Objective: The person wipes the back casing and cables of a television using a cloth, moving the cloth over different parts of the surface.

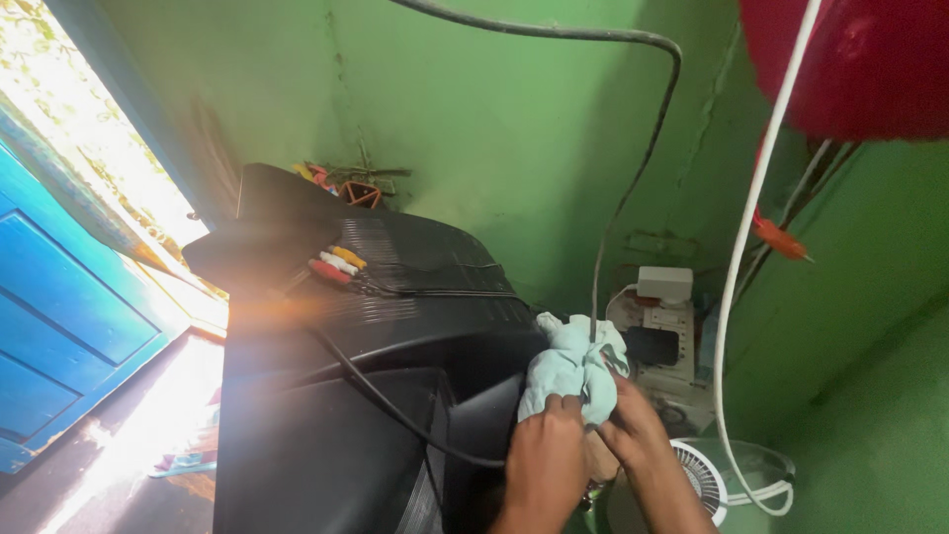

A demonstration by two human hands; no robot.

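Observation:
A pale blue-white cloth (pixel 571 362) is bunched against the right side of a big black boxy television (pixel 346 396). My left hand (pixel 547 457) grips the cloth's lower part. My right hand (pixel 633 425) holds the cloth from the right, fingers pressed into it. A grey cable (pixel 633 188) hangs down the green wall and disappears into the cloth. Red, white and yellow plugs (pixel 336 263) lie on top of the television, and a black cord (pixel 386 405) runs down its side.
A white wall socket block (pixel 664 297) sits behind the cloth. A white cord (pixel 741 247) loops down to a small white fan (pixel 727 480) at lower right. A red object (pixel 860 59) hangs at top right. A blue door (pixel 59 326) stands open at left.

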